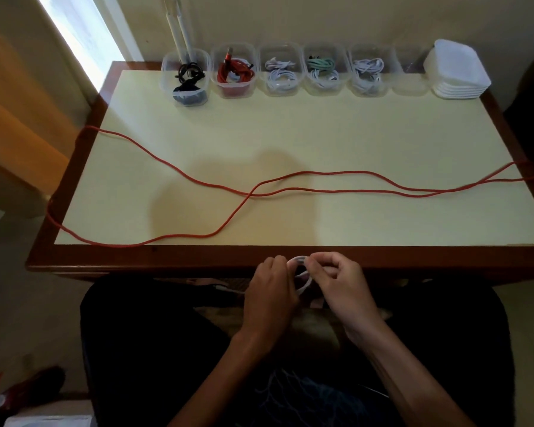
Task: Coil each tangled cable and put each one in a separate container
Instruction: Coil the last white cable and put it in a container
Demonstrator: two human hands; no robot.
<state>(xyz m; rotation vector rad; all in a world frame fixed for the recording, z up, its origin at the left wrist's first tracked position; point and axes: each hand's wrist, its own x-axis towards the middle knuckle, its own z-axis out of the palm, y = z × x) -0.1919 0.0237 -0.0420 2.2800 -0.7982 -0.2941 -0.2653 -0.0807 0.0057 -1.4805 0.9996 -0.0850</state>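
A small white cable coil [302, 274] is held over my lap, just in front of the table's near edge. My left hand [270, 291] grips its left side and my right hand [339, 280] pinches the top of the loop. A loose end of the white cable [228, 290] trails left across my lap. A long red cable [290, 183] lies uncoiled across the whole table, hanging over both side edges. Along the back stand clear containers: one with a black cable [187, 77], one red [233, 73], white [279, 72], green and white [322, 70], white [367, 72], and an empty one [409, 75].
A stack of white lids [457, 69] sits at the back right corner. The table [198, 257] has a brown wooden rim. A white lamp stand [179, 26] rises behind the containers. Red and white items [0, 392] lie on the floor at lower left.
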